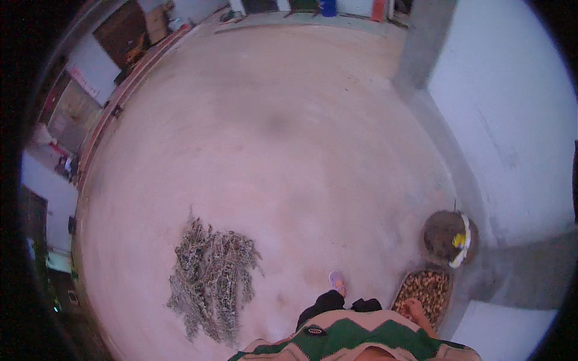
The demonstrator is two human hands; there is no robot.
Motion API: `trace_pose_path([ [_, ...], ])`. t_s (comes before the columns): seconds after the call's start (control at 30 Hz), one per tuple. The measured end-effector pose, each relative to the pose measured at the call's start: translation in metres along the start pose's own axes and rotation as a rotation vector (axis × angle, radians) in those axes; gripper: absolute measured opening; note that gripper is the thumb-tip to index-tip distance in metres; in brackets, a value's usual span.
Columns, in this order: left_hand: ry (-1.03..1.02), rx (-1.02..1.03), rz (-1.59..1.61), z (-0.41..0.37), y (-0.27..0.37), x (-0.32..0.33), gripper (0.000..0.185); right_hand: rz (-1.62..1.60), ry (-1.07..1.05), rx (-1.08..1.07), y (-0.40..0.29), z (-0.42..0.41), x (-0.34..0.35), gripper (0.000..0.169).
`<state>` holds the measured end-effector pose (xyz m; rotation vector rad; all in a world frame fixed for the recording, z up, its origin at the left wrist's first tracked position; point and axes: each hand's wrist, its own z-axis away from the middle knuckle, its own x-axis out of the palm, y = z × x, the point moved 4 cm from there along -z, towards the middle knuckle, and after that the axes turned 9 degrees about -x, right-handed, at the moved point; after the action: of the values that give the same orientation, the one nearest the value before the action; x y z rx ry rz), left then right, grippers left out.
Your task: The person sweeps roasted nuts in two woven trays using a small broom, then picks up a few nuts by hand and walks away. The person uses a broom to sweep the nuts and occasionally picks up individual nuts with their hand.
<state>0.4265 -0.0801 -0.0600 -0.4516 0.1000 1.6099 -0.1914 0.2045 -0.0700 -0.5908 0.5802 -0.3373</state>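
My right hand (413,309) is low at the right, over the near part of an oblong container (398,289) filled with small brown pieces, too small to identify. Its fingers look bent, but whether they hold anything is unclear. Just beyond the container stands a round, dark-topped vessel (438,232) with a white curved strip (465,234) and a yellow item (459,240) on it. My left hand is out of view. On the concrete floor to the left lies a heap of dried plant stalks (219,275).
A white wall (505,113) with a grey base runs along the right. The wide concrete floor (271,158) reaches a raised edge (135,79) at the left. A blue barrel (328,8) stands by the far doorways. My sandalled foot (337,280) is on the floor.
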Motion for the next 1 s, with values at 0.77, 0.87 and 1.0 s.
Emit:
trace_pose_path([
  [0.77,0.156,0.007,0.664,-0.043,0.259,-0.31,0.025,0.673,-0.551,-0.303,-0.579,-0.422,0.117,0.02],
  [0.87,0.072,-0.1,0.76,-0.058,0.248,-0.321,0.025,0.588,-0.573,-0.412,-0.699,-0.45,0.194,0.02],
  [1.0,-0.044,-0.164,0.827,-0.105,0.24,-0.371,0.026,0.633,-0.697,-0.558,-0.821,-0.452,0.311,0.026],
])
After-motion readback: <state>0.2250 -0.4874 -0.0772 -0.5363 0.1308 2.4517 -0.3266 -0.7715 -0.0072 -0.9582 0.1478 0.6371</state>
